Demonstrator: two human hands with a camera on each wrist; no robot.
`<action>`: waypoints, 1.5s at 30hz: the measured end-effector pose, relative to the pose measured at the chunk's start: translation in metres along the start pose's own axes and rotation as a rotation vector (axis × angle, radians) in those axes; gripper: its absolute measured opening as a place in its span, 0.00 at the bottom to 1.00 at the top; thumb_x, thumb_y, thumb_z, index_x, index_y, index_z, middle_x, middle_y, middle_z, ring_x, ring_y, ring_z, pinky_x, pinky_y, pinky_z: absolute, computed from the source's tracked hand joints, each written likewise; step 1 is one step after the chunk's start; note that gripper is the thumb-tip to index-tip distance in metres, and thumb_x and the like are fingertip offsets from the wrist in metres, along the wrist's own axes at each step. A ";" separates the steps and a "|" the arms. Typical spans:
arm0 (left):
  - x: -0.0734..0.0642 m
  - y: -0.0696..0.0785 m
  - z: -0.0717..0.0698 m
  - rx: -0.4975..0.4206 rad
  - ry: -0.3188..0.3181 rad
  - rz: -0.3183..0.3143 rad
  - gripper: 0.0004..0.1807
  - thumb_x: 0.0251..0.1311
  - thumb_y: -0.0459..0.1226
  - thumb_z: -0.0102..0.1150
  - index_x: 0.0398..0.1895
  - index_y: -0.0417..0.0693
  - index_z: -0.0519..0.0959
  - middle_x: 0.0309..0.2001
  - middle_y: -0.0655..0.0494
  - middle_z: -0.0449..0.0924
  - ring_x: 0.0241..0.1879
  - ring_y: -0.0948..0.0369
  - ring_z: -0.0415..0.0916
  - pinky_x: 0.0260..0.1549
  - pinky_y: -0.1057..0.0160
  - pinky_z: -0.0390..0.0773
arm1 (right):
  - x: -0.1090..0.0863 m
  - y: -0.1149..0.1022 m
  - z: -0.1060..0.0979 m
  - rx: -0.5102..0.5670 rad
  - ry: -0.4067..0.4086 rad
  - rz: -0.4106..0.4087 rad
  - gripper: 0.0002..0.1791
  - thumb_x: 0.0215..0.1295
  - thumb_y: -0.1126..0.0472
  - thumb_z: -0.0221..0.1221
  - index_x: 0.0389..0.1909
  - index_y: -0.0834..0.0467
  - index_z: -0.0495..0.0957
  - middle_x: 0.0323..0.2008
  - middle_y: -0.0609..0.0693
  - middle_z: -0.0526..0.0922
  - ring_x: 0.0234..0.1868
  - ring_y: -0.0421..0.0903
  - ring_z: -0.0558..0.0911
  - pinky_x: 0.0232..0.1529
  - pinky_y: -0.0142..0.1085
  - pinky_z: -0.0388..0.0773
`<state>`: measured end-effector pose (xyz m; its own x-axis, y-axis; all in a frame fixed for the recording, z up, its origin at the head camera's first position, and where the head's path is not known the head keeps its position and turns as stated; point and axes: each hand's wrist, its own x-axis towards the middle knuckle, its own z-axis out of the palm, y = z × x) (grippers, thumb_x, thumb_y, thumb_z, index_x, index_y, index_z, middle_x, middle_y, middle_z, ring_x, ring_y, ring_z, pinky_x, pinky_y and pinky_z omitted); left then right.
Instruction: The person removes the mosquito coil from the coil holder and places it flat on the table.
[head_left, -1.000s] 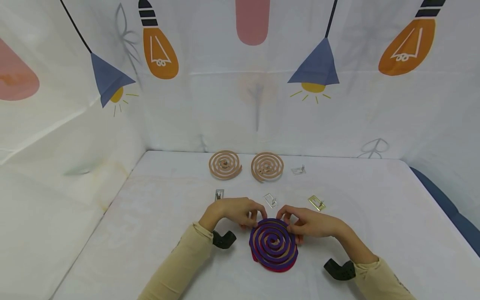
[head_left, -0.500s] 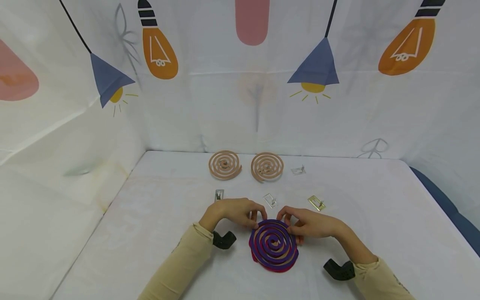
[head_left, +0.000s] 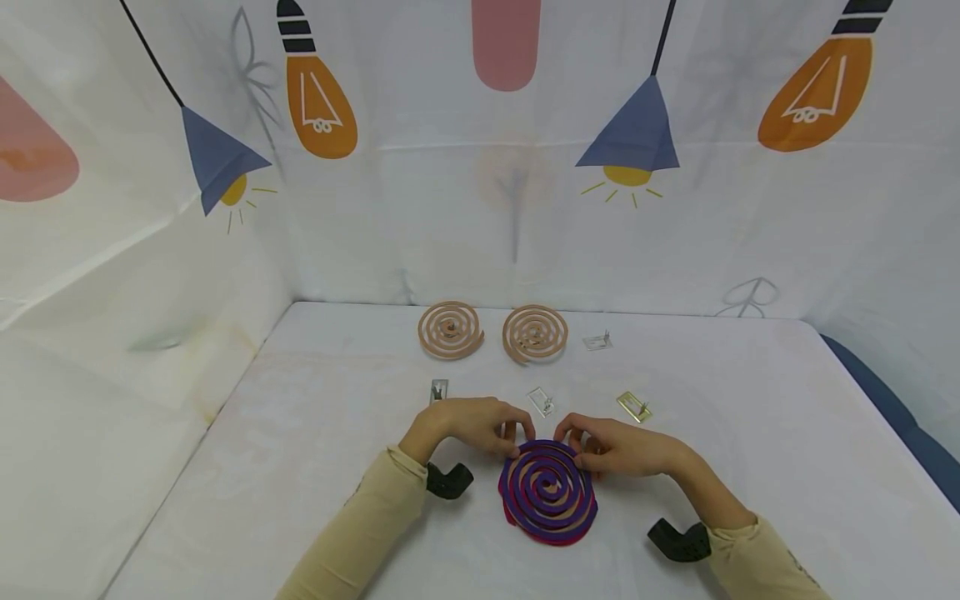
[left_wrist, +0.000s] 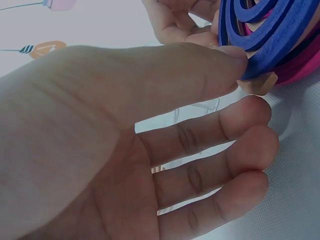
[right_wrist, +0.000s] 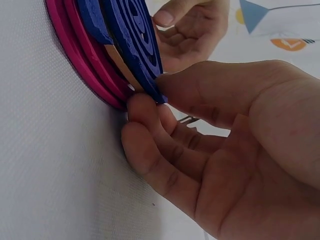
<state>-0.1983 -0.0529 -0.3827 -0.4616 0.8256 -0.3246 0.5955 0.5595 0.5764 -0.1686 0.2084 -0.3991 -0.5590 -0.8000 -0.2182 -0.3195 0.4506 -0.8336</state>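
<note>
A stack of spiral mosquito coils lies on the white table: a blue-purple coil (head_left: 546, 492) on top, pinkish-red (right_wrist: 75, 55) at the bottom, and tan showing between them. At its far left edge, my left hand (head_left: 480, 425) pinches the stack, thumb on the blue coil; the index finger is mostly hidden in the left wrist view, the other fingers extend below. My right hand (head_left: 618, 444) grips the far right edge, thumb on the blue coil and curled fingers at the rim beneath, as the right wrist view shows.
Two tan mosquito coils (head_left: 450, 331) sit at the back of the table. Small metal coil stands lie around: a gold one (head_left: 634, 407), a silver one (head_left: 541, 402), another at the back right (head_left: 597, 341), and one (head_left: 438, 389) behind my left hand. White printed cloth walls surround the table.
The blue coil's far edge has shifted very slightly toward me. My right hand's lower fingers have drawn in a little under the rim; the left hand stays almost still.
</note>
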 end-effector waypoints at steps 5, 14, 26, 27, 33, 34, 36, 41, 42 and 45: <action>0.001 -0.001 -0.001 -0.018 0.009 0.011 0.12 0.62 0.38 0.58 0.49 0.53 0.76 0.31 0.63 0.80 0.31 0.72 0.76 0.36 0.74 0.73 | 0.000 0.000 -0.001 -0.015 0.005 -0.005 0.16 0.68 0.61 0.53 0.55 0.54 0.67 0.39 0.52 0.75 0.29 0.41 0.80 0.31 0.32 0.79; 0.003 -0.004 -0.001 -0.043 0.038 0.038 0.11 0.63 0.37 0.56 0.48 0.52 0.76 0.32 0.60 0.82 0.30 0.72 0.77 0.36 0.74 0.72 | -0.001 0.002 -0.001 -0.005 0.018 -0.014 0.14 0.69 0.59 0.52 0.54 0.54 0.67 0.39 0.52 0.75 0.29 0.40 0.80 0.32 0.32 0.79; 0.002 -0.005 -0.003 -0.021 0.102 0.043 0.11 0.64 0.38 0.55 0.49 0.52 0.76 0.36 0.58 0.83 0.33 0.69 0.78 0.37 0.73 0.73 | -0.003 0.004 -0.004 -0.095 0.116 -0.057 0.11 0.70 0.61 0.52 0.51 0.54 0.71 0.37 0.50 0.78 0.31 0.35 0.75 0.33 0.29 0.75; 0.002 -0.006 -0.003 -0.012 0.112 0.049 0.11 0.65 0.38 0.54 0.49 0.52 0.76 0.36 0.58 0.83 0.34 0.70 0.78 0.37 0.73 0.73 | -0.003 0.004 -0.005 -0.101 0.128 -0.054 0.11 0.70 0.61 0.51 0.51 0.54 0.71 0.37 0.50 0.78 0.31 0.35 0.76 0.33 0.30 0.75; -0.001 -0.013 -0.009 -0.030 0.169 0.037 0.11 0.65 0.40 0.54 0.50 0.51 0.77 0.37 0.56 0.84 0.33 0.67 0.79 0.35 0.72 0.74 | -0.001 0.002 -0.011 -0.118 0.222 -0.033 0.11 0.72 0.58 0.49 0.50 0.56 0.72 0.33 0.54 0.79 0.29 0.43 0.79 0.28 0.31 0.76; -0.002 -0.013 -0.010 -0.039 0.182 0.031 0.11 0.66 0.39 0.53 0.49 0.51 0.77 0.37 0.55 0.84 0.32 0.67 0.79 0.34 0.72 0.74 | -0.001 0.002 -0.012 -0.122 0.241 -0.032 0.11 0.72 0.58 0.49 0.51 0.56 0.72 0.33 0.54 0.79 0.29 0.44 0.79 0.28 0.31 0.77; -0.002 -0.016 -0.013 -0.046 0.208 0.021 0.11 0.66 0.39 0.53 0.49 0.50 0.77 0.36 0.54 0.83 0.30 0.66 0.80 0.31 0.72 0.74 | 0.001 0.001 -0.014 -0.129 0.284 -0.030 0.12 0.71 0.57 0.50 0.51 0.56 0.73 0.35 0.55 0.79 0.31 0.46 0.79 0.28 0.31 0.76; -0.002 -0.023 -0.015 -0.070 0.269 0.000 0.12 0.66 0.38 0.52 0.49 0.48 0.78 0.35 0.50 0.82 0.28 0.65 0.79 0.27 0.71 0.73 | 0.004 -0.002 -0.017 -0.138 0.381 -0.022 0.13 0.71 0.57 0.50 0.52 0.58 0.72 0.43 0.55 0.79 0.38 0.45 0.78 0.32 0.31 0.75; -0.002 -0.024 -0.015 -0.076 0.280 -0.009 0.12 0.66 0.38 0.51 0.49 0.47 0.78 0.36 0.51 0.82 0.28 0.65 0.79 0.27 0.71 0.73 | 0.005 -0.003 -0.017 -0.134 0.398 -0.018 0.14 0.71 0.57 0.50 0.52 0.58 0.72 0.44 0.55 0.79 0.40 0.44 0.77 0.33 0.31 0.75; 0.000 -0.027 -0.016 -0.099 0.323 -0.036 0.12 0.66 0.38 0.52 0.49 0.47 0.78 0.37 0.51 0.82 0.29 0.64 0.79 0.28 0.70 0.74 | 0.008 -0.003 -0.019 -0.128 0.442 -0.013 0.13 0.71 0.57 0.51 0.52 0.58 0.72 0.44 0.55 0.79 0.42 0.44 0.77 0.34 0.31 0.75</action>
<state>-0.2252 -0.0696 -0.3860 -0.6750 0.7308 -0.1012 0.5152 0.5651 0.6444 -0.1860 0.2081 -0.3885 -0.8180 -0.5729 0.0523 -0.4053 0.5093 -0.7592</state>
